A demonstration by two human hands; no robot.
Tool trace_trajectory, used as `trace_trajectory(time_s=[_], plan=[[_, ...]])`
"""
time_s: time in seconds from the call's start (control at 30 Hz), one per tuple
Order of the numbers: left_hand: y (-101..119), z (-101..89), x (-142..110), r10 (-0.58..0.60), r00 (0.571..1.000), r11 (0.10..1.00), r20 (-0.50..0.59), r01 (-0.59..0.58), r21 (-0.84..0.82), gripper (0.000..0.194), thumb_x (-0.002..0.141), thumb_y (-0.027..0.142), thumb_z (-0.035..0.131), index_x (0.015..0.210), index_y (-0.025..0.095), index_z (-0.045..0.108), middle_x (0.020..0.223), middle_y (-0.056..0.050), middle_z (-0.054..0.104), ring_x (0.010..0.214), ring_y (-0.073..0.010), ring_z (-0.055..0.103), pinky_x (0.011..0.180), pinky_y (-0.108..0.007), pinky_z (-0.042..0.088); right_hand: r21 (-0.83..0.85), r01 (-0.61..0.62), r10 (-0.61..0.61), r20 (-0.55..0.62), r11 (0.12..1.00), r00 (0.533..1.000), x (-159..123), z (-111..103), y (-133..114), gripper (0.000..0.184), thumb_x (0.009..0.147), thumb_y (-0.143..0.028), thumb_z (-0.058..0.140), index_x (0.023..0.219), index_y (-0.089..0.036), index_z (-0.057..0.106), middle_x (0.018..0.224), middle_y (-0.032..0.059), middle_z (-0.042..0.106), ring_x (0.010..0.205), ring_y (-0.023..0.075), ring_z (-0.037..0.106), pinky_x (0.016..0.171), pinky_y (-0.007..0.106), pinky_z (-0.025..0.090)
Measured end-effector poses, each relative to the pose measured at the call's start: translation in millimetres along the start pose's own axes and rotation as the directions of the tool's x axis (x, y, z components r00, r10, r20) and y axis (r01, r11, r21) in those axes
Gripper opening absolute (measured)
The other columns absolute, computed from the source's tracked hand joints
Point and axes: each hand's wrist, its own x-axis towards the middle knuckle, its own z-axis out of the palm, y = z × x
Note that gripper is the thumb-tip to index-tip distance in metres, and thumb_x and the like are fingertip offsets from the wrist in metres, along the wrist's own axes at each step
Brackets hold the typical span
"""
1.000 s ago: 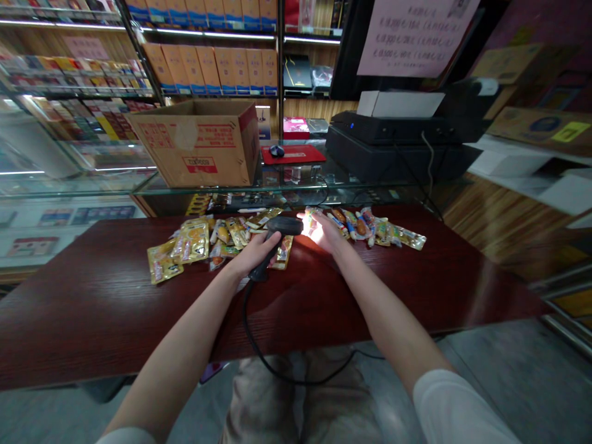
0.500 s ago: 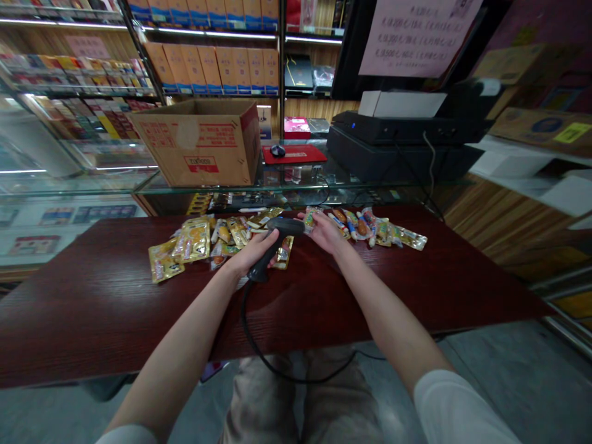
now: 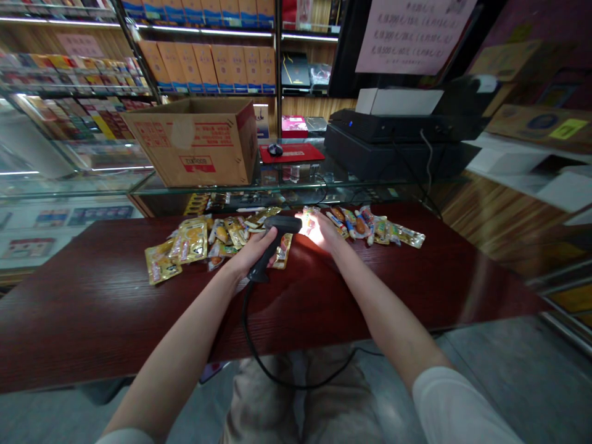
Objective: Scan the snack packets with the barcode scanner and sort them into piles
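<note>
My left hand [image 3: 255, 251] is wrapped around the grip of a black barcode scanner [image 3: 277, 227], whose head points right. A cable hangs from its handle. Bright light from the scanner falls on my right hand [image 3: 324, 232] and on the small snack packet [image 3: 309, 217] in its fingers, washing out the packet's print. Left of and behind the scanner lies a pile of gold and clear snack packets [image 3: 190, 240]. Beyond my right hand spreads a second group of wrapped snacks [image 3: 361, 223]. One gold packet [image 3: 283, 251] lies partly behind my left hand.
The dark red wooden table [image 3: 115, 320] ends at my lap. Behind it, a glass counter carries an open cardboard box [image 3: 194, 148], a mouse [image 3: 275, 150] on a red mat [image 3: 300, 153] and a black cash drawer [image 3: 365, 154]. The scanner cable [image 3: 277, 373] loops over the table's front edge.
The scanner's light has come on and now shines on my right hand and its packet. Both hands stay nearly in place; the view has shifted slightly.
</note>
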Motion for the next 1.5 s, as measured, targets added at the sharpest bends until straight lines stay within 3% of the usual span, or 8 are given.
trace_trajectory(time_s=[0.13,0.23,0.43,0.6,0.93,1.17,1.33,1.5], plan=[[6.1,-3.0,-1.8,-0.040,0.999,0.998,-0.002,0.040,-0.045,0.061,0.075,0.072,0.062,0.090,0.013,0.062,0.048,0.002,0.052,0.038,-0.0091,0.045,0.036,-0.020,0.034,0.019,0.002,-0.001,-0.039,1.000,0.999,-1.7,0.7,3.0,0.029,0.074,-0.040,0.071,0.093,-0.025,0.056,0.087,0.0030,0.069,0.078,0.0187,0.064,0.076,0.038,0.054],[9.2,-6.6,-1.9,-0.041,0.998,0.997,-0.043,0.038,-0.070,0.061,0.074,0.070,0.064,0.095,0.013,0.063,0.052,0.002,0.054,0.040,-0.0094,0.048,0.037,-0.020,0.037,-0.277,0.111,-0.128,-0.046,0.954,0.991,-4.6,2.6,5.7,0.030,0.081,-0.043,0.065,0.104,-0.026,0.057,0.098,0.0036,0.066,0.086,0.0196,0.066,0.082,0.039,0.053],[13.3,-13.6,0.5,-0.031,0.989,0.991,-0.141,0.012,-0.134,0.062,0.076,0.072,0.061,0.092,0.013,0.066,0.045,0.002,0.048,0.036,-0.0104,0.044,0.037,-0.022,0.036,-0.960,0.233,-0.246,0.192,0.152,0.950,-14.6,5.3,5.8,0.035,0.090,-0.023,0.054,0.125,-0.021,0.056,0.120,0.0111,0.062,0.111,0.0262,0.056,0.097,0.042,0.042],[18.4,-16.6,-0.1,-0.077,0.963,0.990,-0.260,0.042,-0.134,0.059,0.082,0.069,0.056,0.095,0.012,0.068,0.045,0.000,0.049,0.036,-0.0115,0.044,0.036,-0.024,0.038,-0.987,0.073,-0.235,0.105,-0.142,0.966,-14.0,2.8,8.6,0.026,0.091,-0.029,0.055,0.115,-0.020,0.062,0.121,0.0136,0.063,0.115,0.0321,0.049,0.099,0.047,0.035],[13.3,-41.0,6.3,-0.057,0.931,0.990,-0.361,0.005,-0.144,0.060,0.083,0.068,0.054,0.095,0.012,0.068,0.046,-0.001,0.051,0.037,-0.0123,0.047,0.037,-0.024,0.039,-0.939,-0.315,-0.353,-0.250,-0.139,0.902,-11.6,-12.4,8.5,0.050,0.091,-0.018,0.043,0.142,-0.018,0.048,0.131,0.0224,0.054,0.118,0.0344,0.050,0.096,0.047,0.036],[11.1,-50.1,6.1,0.002,0.948,0.981,-0.317,-0.064,-0.183,0.062,0.080,0.070,0.057,0.098,0.012,0.067,0.048,0.000,0.051,0.039,-0.0130,0.048,0.038,-0.025,0.041,-0.909,-0.394,-0.439,-0.301,-0.136,0.847,-11.5,-26.9,4.5,0.036,0.090,-0.016,0.044,0.119,-0.014,0.065,0.148,0.0222,0.040,0.133,0.0383,0.035,0.102,0.055,0.028],[13.5,-47.8,4.9,-0.019,0.949,0.980,-0.316,-0.046,-0.195,0.061,0.081,0.070,0.056,0.099,0.013,0.067,0.049,0.000,0.051,0.039,-0.0130,0.048,0.037,-0.025,0.041,-0.969,-0.184,-0.380,-0.109,-0.167,0.919,-18.6,-11.9,-1.8,0.047,0.090,-0.040,0.054,0.129,-0.013,0.059,0.152,0.0208,0.036,0.140,0.0373,0.026,0.110,0.058,0.017],[14.6,-47.8,5.0,-0.020,0.951,0.975,-0.310,-0.049,-0.215,0.060,0.081,0.069,0.056,0.099,0.012,0.066,0.048,0.001,0.050,0.039,-0.0124,0.047,0.038,-0.024,0.040,-0.994,0.088,-0.073,0.092,-0.064,0.993,-23.7,15.9,0.0,0.046,0.086,-0.059,0.057,0.114,-0.025,0.069,0.130,0.0105,0.058,0.126,0.0315,0.043,0.110,0.052,0.022]])
